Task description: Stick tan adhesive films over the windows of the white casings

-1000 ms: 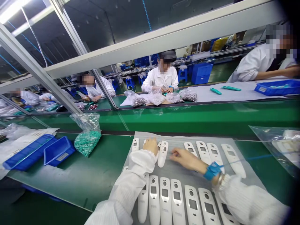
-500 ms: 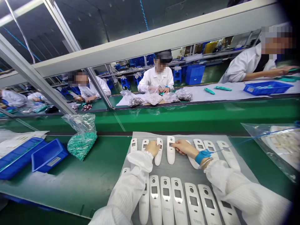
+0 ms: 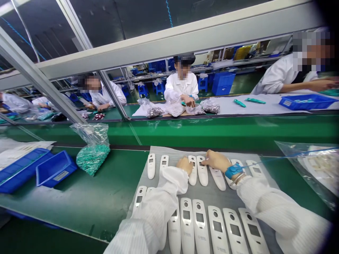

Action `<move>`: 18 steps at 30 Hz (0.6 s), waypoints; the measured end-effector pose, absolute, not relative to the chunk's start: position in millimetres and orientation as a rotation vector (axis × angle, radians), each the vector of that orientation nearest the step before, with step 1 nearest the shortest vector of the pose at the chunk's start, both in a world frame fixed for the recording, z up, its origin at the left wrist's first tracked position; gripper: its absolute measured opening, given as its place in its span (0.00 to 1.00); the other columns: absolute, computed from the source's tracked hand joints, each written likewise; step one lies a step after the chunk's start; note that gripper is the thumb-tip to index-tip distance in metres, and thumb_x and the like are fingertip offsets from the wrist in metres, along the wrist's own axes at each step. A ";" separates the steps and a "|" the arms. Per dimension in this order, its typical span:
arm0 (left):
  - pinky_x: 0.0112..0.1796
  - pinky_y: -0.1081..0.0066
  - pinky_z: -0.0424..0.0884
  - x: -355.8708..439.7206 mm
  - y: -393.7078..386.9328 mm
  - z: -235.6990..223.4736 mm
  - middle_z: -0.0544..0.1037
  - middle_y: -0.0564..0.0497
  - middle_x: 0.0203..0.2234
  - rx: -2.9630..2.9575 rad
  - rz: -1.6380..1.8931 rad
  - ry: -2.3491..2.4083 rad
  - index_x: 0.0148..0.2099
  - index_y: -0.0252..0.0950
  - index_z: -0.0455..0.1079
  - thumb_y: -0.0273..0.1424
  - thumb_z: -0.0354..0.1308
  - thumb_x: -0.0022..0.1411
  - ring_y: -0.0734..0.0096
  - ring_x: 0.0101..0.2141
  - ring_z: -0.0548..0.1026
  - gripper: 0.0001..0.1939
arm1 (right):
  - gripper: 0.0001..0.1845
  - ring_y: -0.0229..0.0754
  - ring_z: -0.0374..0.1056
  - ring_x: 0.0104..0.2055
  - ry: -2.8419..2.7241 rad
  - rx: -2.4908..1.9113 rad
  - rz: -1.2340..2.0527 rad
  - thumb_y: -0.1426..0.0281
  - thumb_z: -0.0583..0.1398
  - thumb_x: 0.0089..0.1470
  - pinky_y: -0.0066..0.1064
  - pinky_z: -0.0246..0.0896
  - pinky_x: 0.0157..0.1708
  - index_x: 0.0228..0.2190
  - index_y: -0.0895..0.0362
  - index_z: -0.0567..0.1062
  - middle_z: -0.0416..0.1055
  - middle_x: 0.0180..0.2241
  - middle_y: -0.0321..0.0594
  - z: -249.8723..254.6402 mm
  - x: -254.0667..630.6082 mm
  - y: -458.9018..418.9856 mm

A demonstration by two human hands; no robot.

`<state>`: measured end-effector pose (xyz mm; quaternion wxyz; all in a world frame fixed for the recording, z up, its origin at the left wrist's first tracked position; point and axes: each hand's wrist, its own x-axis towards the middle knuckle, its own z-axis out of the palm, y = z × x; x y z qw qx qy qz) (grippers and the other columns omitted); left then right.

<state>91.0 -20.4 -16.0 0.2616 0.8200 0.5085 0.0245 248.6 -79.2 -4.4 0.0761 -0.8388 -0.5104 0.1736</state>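
Note:
Two rows of white plastic housings lie on a grey sheet (image 3: 209, 194) on the green bench. My left hand (image 3: 184, 164) rests with curled fingers on a housing (image 3: 193, 171) in the far row. My right hand (image 3: 215, 160), with a blue wrist strap (image 3: 233, 170), has its fingertips pressed on the neighbouring housing (image 3: 202, 171). More housings (image 3: 151, 165) stand to the left in that row, and others (image 3: 254, 169) lie right of my wrist. The near row (image 3: 215, 229) runs under my sleeves.
A clear bag of teal parts (image 3: 92, 156) and two blue trays (image 3: 54, 168) sit at the left. A clear bag of white parts (image 3: 317, 165) lies at the right. Across the green conveyor (image 3: 212, 132), several people in white coats work at another bench.
Both hands have shifted rightward along the far row. The housing under my right fingers now lies close beside the one under my left hand, and the row looks more tightly lined up.

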 end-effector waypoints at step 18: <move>0.47 0.60 0.65 3.8 9.4 -23.5 0.66 0.35 0.50 2.338 0.264 1.709 0.55 0.27 0.57 0.32 0.55 0.60 0.53 0.52 0.67 0.24 | 0.14 0.44 0.72 0.36 -1.303 -1.974 0.511 0.57 0.57 0.50 0.31 0.66 0.35 0.33 0.52 0.75 0.77 0.35 0.40 -7.6 284.4 -170.3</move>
